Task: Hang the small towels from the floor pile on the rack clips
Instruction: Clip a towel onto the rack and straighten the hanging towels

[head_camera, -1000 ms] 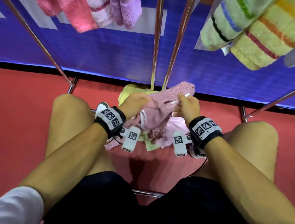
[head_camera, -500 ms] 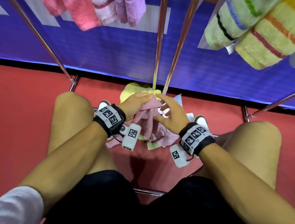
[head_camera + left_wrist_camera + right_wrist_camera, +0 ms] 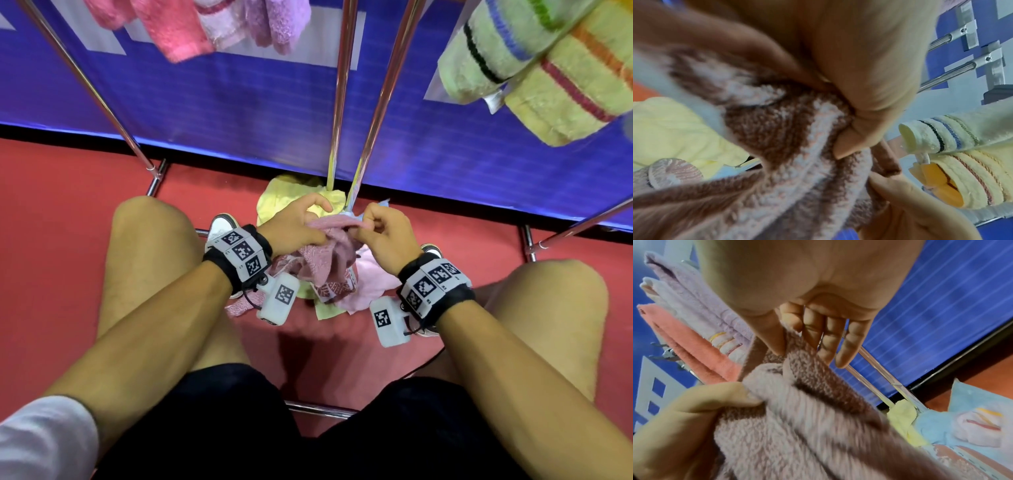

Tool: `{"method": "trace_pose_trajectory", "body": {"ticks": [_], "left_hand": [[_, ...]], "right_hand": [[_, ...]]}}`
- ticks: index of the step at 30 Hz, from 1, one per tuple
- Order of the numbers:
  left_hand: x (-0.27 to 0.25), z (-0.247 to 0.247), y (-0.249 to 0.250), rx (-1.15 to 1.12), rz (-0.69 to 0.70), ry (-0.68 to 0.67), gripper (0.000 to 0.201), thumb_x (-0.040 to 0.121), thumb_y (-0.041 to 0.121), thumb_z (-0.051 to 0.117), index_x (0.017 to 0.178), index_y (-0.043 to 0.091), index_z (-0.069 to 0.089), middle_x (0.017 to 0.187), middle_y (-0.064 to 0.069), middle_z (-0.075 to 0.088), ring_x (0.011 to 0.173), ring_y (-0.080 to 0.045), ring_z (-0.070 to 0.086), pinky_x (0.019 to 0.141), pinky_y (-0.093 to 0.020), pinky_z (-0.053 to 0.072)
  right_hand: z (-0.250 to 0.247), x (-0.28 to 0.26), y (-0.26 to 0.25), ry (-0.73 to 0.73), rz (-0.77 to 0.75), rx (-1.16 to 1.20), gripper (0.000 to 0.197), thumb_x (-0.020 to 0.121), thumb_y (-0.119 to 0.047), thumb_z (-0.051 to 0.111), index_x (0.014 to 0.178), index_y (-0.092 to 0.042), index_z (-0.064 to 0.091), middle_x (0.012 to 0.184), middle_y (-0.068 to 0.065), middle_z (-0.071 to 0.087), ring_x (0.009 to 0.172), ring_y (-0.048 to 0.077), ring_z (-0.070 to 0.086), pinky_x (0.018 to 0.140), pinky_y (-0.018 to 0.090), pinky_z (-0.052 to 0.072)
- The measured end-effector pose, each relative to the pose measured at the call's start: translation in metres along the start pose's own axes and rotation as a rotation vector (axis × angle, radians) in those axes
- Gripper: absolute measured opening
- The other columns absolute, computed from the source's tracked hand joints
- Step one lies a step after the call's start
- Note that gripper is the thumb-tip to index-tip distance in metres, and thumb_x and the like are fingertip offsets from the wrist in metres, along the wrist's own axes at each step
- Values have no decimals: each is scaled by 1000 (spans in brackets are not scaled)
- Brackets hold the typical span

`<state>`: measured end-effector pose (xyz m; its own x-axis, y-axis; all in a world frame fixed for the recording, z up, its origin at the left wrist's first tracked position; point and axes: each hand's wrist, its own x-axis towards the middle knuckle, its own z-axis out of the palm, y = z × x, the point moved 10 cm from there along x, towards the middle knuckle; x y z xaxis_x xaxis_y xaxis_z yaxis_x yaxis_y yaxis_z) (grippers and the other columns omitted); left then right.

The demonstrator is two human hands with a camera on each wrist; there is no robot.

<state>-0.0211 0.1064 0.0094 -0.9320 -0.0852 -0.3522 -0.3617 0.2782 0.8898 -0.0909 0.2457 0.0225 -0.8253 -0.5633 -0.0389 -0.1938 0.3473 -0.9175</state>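
Note:
A mottled pink-brown towel (image 3: pixel 337 250) hangs bunched between both hands, just above the floor pile. My left hand (image 3: pixel 308 222) pinches its upper edge between thumb and fingers; the left wrist view shows that towel (image 3: pixel 797 146) gathered under the thumb. My right hand (image 3: pixel 368 224) pinches the same edge a little to the right, thumb against index finger, the other fingers (image 3: pixel 846 344) loose. The towel (image 3: pixel 807 415) runs down from that pinch. Beneath lie a yellow towel (image 3: pixel 284 195), a pale pink one (image 3: pixel 373 279) and a blue one (image 3: pixel 937 420).
Chrome rack poles (image 3: pixel 339 102) rise in front of a blue wall. Pink and lilac towels (image 3: pixel 219 31) hang at upper left, striped green and yellow ones (image 3: pixel 534 72) at upper right, where the left wrist view shows an orange clip (image 3: pixel 937 183). My bare knees flank the pile on the red floor (image 3: pixel 51 222).
The right hand let go of the raised towel, reached in with spread fingers, and now pinches its top edge again beside the left hand. The towel has dropped lower and bunched up.

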Motion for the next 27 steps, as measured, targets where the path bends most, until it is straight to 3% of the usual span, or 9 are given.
{"method": "trace_pose_trajectory", "body": {"ticks": [3,5,6,11,16,18,20,23,27], "left_hand": [[2,-9,0,-33,36,42,29,85,1,67,96,24,53,75,-10,53,59,-21,42,47,-24,35],[1,-12,2,6,61,47,11,90,10,68,90,14,57,70,-6,53,55,-16,44,47,-21,32],[1,-13,3,25,71,55,11,92,12,66,87,8,58,66,0,51,50,-9,42,46,-18,32],[2,-24,5,82,120,173,23,98,18,57,76,12,57,62,7,45,51,2,40,55,-14,33],[-2,-38,16,-51,210,288,20,94,23,61,89,4,67,79,-13,61,71,-19,55,65,-26,44],[-2,-50,16,-61,239,363,21,88,32,65,85,12,71,80,-7,67,71,-14,60,70,-31,48],[-3,-62,11,-92,223,425,12,91,27,66,82,19,71,66,7,65,56,-4,57,58,-28,47],[-5,-78,1,-128,181,540,16,96,22,62,89,9,69,55,13,59,45,2,51,48,-23,41],[-8,-98,-9,-124,116,663,14,97,15,55,90,10,66,71,7,61,58,4,54,59,-15,43]], "right_hand": [[-13,2,1,89,-13,11,22,74,-7,58,67,-16,40,61,17,49,57,18,50,57,34,37],[-23,1,-2,137,-46,-42,14,72,-10,53,70,-19,42,55,-6,39,56,13,35,57,28,33],[-26,0,-5,142,-66,-86,12,72,-11,52,71,-20,44,54,-9,38,55,14,33,56,28,33],[-21,-2,-4,64,-51,-430,10,71,-15,54,72,-18,44,62,10,54,61,30,44,57,31,30],[-23,2,15,24,99,-650,20,71,-1,50,73,-18,40,70,12,55,71,39,51,60,33,33],[-27,2,18,27,123,-687,19,74,-3,49,77,-20,41,77,16,60,73,39,52,61,34,36],[-31,2,22,13,170,-732,21,76,-5,49,82,-24,42,84,17,63,76,38,53,64,34,37],[-41,-1,30,24,252,-742,22,77,-4,50,84,-24,44,87,17,61,80,40,57,67,35,41],[-55,-2,42,38,357,-717,15,76,-6,51,82,-19,52,87,14,58,80,36,53,73,37,46]]}}
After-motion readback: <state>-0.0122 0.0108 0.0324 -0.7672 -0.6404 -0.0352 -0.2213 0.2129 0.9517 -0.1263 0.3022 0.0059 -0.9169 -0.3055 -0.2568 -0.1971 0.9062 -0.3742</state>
